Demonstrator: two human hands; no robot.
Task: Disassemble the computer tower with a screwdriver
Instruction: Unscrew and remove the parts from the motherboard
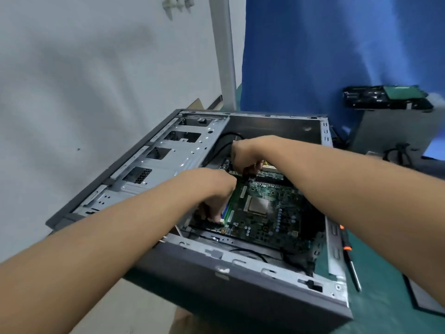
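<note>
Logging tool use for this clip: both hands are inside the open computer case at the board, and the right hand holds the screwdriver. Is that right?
Not quite. The left hand and the right hand are inside the computer case at the board, but neither holds the screwdriver. It lies on the green mat right of the case, as the head view shows.

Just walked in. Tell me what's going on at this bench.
A person has both hands inside an open computer tower lying on its side. The left hand works at the near end of the memory slots on the motherboard, the right hand at the far end; what they grip is hidden. The CPU sits bare in its socket. The screwdriver lies unused on the green mat, right of the tower.
</note>
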